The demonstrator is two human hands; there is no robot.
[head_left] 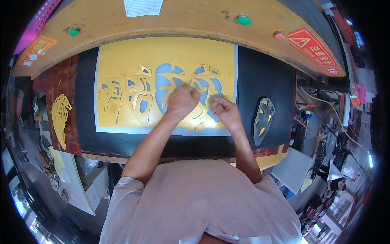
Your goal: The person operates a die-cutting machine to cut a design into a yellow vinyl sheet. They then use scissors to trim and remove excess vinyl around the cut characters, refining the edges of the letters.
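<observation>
A yellow sheet [138,53] with a pale blue-grey backing lies on the black work surface. Several openwork shapes are cut through it, and blue-grey shows in the gaps. At the right of this row is a loose yellow cut-out piece [200,110] with slots and thin strips, lying partly out of line with its opening. My left hand [185,101] is closed at the upper left of that piece, its fingertips partly hidden. My right hand [226,114] pinches at the piece's right edge, thumb and fingers together.
A dark cutting die [263,121] with yellow showing in its openings stands to the right. Cut yellow pieces [61,120] lie at the far left. Across the back runs a yellow machine beam [183,22] with green buttons [243,20], a red button [280,35] and warning labels [312,46].
</observation>
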